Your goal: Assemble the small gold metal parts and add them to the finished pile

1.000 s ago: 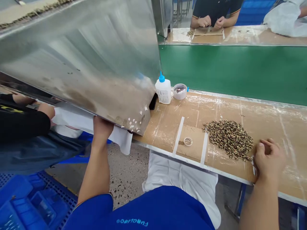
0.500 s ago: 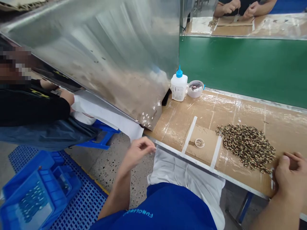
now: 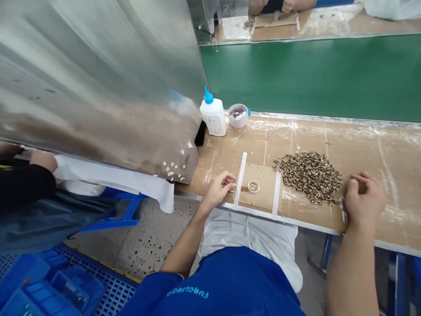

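Note:
My left hand [image 3: 221,188] is over the front edge of the table, left of a white tape strip [image 3: 240,180]. Its fingers are curled towards the thumb, and what they hold, if anything, is too small to make out. To its right, a small clear round dish [image 3: 253,186] lies on a cardboard square [image 3: 259,199]. A heap of small dark-and-beige pieces [image 3: 311,177] is spread on the table. Just right of the heap rests my right hand [image 3: 365,199], fingers curled in; its grip is hidden from view.
A white bottle with a blue nozzle [image 3: 213,117] and a tape roll with scraps inside [image 3: 238,116] stand at the back. A large metal panel [image 3: 131,96] rises at left. Beyond the table runs a green belt [image 3: 312,79]. Co-workers sit left and opposite.
My left hand has moved from beyond the table edge to the right, up beside the tape strip. My view has turned right. The right hand stays by the heap.

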A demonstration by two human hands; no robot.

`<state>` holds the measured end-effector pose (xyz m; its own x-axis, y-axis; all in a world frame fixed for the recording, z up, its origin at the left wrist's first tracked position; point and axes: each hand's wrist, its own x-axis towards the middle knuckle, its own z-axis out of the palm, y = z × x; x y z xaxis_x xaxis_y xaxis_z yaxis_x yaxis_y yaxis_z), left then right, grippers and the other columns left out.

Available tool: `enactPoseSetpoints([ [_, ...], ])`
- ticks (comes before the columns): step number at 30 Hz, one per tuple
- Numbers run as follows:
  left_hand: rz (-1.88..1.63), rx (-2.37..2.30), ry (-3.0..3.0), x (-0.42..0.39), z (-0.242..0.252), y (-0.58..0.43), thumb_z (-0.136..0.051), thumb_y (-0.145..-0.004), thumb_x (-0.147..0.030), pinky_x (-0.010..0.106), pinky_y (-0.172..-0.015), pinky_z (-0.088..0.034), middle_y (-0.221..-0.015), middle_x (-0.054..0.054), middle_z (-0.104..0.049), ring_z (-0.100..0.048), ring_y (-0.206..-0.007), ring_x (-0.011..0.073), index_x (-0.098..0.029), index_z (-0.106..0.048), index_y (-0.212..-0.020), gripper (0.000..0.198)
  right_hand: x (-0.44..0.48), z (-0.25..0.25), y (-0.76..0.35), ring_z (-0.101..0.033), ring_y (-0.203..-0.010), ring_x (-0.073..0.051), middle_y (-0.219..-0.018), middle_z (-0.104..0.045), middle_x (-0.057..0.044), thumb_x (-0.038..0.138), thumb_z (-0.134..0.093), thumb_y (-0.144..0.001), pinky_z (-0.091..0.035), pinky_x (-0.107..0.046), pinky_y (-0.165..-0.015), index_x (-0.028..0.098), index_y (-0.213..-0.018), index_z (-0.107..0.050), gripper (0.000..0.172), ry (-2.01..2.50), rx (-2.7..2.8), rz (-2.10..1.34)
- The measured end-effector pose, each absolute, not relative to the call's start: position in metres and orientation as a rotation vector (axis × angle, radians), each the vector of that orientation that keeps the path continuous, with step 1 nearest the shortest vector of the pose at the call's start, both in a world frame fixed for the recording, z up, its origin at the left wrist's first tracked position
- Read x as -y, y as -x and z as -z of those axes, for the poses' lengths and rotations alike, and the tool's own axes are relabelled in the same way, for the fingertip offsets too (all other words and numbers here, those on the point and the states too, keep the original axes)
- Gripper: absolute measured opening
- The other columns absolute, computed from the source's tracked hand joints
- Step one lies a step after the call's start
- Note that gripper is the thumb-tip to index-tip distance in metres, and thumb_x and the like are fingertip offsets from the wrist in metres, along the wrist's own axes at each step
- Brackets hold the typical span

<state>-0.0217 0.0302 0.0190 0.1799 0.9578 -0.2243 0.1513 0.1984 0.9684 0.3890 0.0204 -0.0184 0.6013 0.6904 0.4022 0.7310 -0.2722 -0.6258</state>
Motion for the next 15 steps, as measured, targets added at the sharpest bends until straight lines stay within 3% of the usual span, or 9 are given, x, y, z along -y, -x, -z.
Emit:
enactPoseSetpoints([
  [4,-0.868,-1.199,-1.281,-0.027,-0.010,0.018,-0.068,-0.079,-0.028,0.026,-0.064,-0.061,-0.077,0.000,-0.066,-0.067,-0.064,0.0127,-0.016,-0.069,-0.093,0.019,-0.020,0.020,-0.391,-0.065,-0.111,-0.035,-0.107,-0.072,-0.020,0.041,-0.049,-0.067,-0.047,-0.053,-0.103,0.019,-0.077,-0.064,0.028,2.004,1.119,0.073],
  [8,-0.900,-1.202,-1.375,-0.018,-0.004,0.012,-0.072,-0.081,-0.030,0.024,-0.062,-0.056,-0.078,0.003,-0.070,-0.067,-0.066,0.0135,-0.015,-0.072,-0.086,0.016,-0.019,0.020,-0.391,-0.064,-0.112,-0.034,-0.110,-0.071,-0.020,0.043,-0.048,-0.069,-0.047,-0.053,-0.103,0.019,-0.079,-0.064,0.030,2.012,1.132,0.073],
  [15,-0.923,-1.149,-1.481,-0.016,-0.005,0.012,-0.074,-0.081,-0.036,0.022,-0.061,-0.051,-0.092,0.009,-0.073,-0.067,-0.075,0.0146,-0.016,-0.069,-0.074,0.023,-0.021,0.012,-0.386,-0.062,-0.117,-0.033,-0.110,-0.069,-0.019,0.034,-0.050,-0.071,-0.044,-0.052,-0.106,0.021,-0.075,-0.059,0.017,2.049,1.088,0.002],
])
